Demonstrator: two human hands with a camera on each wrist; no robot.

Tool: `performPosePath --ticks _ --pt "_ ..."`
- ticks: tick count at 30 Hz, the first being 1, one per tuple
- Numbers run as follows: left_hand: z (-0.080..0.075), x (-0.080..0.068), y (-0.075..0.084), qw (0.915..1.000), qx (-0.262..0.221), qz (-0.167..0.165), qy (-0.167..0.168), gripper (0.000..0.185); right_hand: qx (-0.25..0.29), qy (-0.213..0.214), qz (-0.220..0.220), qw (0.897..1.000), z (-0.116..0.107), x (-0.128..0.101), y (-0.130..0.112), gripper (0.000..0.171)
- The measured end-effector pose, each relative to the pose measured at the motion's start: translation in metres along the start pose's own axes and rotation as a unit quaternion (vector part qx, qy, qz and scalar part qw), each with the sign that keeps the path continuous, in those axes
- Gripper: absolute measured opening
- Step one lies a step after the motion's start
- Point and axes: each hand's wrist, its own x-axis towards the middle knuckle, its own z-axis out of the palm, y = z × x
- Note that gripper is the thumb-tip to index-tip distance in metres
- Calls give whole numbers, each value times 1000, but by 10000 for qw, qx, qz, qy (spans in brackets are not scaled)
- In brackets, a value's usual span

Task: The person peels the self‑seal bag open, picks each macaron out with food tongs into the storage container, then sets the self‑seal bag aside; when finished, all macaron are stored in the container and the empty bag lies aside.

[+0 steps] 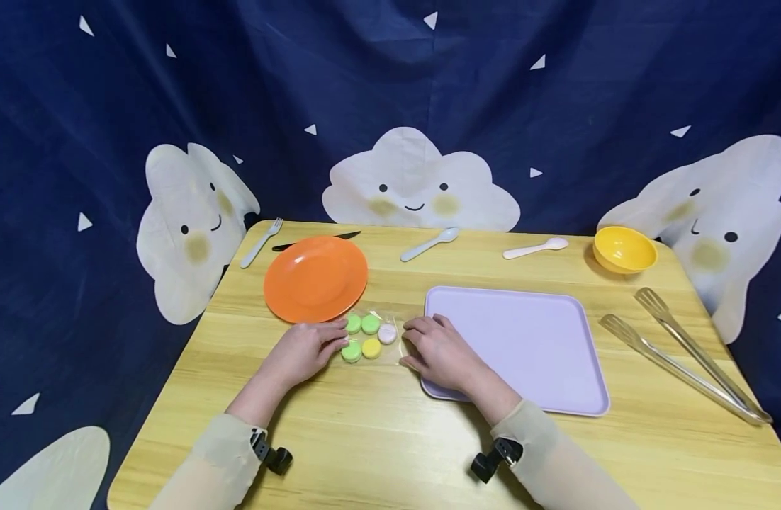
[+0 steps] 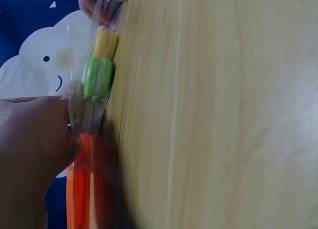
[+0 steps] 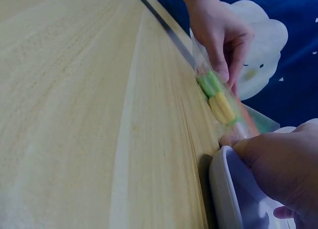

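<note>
A clear plastic bag [image 1: 391, 352] of macarons lies flat between the two hands, in front of the orange plate [image 1: 317, 279]. Inside it are several green macarons [image 1: 351, 351], a yellow macaron [image 1: 371, 348] and a pale lilac macaron [image 1: 387, 333]. The left hand [image 1: 305, 350] pinches the bag's left end between thumb and fingers. At the opposite end, the right hand [image 1: 443, 352] pinches the bag's edge, its wrist over the lilac tray [image 1: 524, 347]. In the right wrist view, the right thumb [image 3: 258, 149] overlaps the tray's rim beside the bag.
Along the back lie a fork [image 1: 261, 243], a black knife [image 1: 349, 235] partly under the plate, a blue spoon [image 1: 430, 244] and a pink spoon [image 1: 536, 248]. A yellow bowl [image 1: 625, 249] stands back right, with metal tongs [image 1: 690, 361] in front of it.
</note>
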Motion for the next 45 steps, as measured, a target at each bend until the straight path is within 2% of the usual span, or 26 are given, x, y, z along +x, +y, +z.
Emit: performPosePath --ticks 4,6,12,16,19,23,26,29,37,42,45 --pt "2 1 3 9971 634 312 291 19 30 48 52 10000 1 -1 1 42" --pt "2 1 5 9949 796 457 417 18 48 48 81 9999 1 -1 1 42" --pt "-1 1 8 9933 624 595 767 14 92 26 90 9999 1 -1 1 43" --pt "-3 1 8 9941 484 583 781 14 102 44 130 9999 0 -1 1 45" --pt "-5 1 9 9966 313 431 627 16 117 47 137 9998 0 -1 0 48" --pt "-12 4 12 9995 -60 36 296 23 250 55 148 9996 0 -1 1 52" --pt "-16 8 14 9987 -428 -261 65 24 512 118 215 9984 -3 -2 4 50" --pt "-17 9 13 9952 -827 -532 -28 24 848 269 282 9956 -10 -4 8 48" --pt "-9 5 7 9840 -1545 -875 171 11 1475 787 288 9855 -48 -32 29 44" --pt "-12 5 10 9782 -1776 -1024 329 8 1635 1163 533 9782 -82 -69 48 48" --pt "-12 5 10 9764 -1898 -941 415 9 1536 1442 678 9752 -103 -95 63 51"
